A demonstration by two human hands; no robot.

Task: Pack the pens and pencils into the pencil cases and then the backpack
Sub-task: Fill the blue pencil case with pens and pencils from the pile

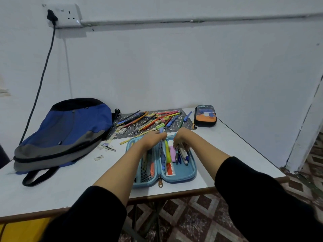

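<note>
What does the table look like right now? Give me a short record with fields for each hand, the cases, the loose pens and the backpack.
left: left hand pinches a blue pen at the case's middle
right: right hand grips pens in the case's right half
open case: light blue pencil case, unzipped flat, partly filled
loose: loose pens and pencils scattered on patterned mat
second case: dark pencil case, closed, right of the mat
backpack: backpack lying on table, left side

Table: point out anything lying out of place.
Loose pens and pencils lie scattered crisscross on the mat; one yellow pencil lies off it on the table, near paper scraps.
</note>
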